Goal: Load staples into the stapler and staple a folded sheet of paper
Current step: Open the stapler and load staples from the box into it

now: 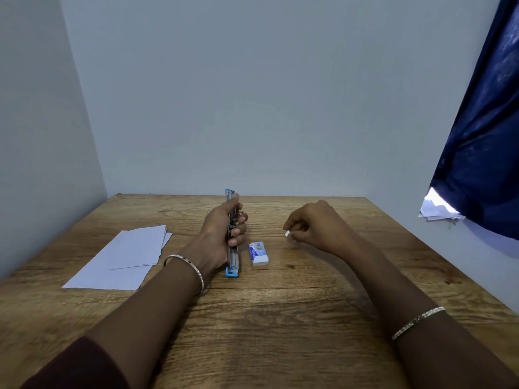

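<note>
No legible text anywhere. Blue-and-white printing on top of the small staple box (258,253), lying on the wooden table (280,318) just right of the blue stapler (232,259): a slanted blue band with lettering too blurred to read, beside a greyish picture. No marks discernible on the paper sheets (123,256) at left.

The worktop (280,318) is matt, grainy wood, the stapler (232,256) looks like shiny metal with blue plastic ends, the sheets (123,256) near the left edge are plain matt paper.
</note>
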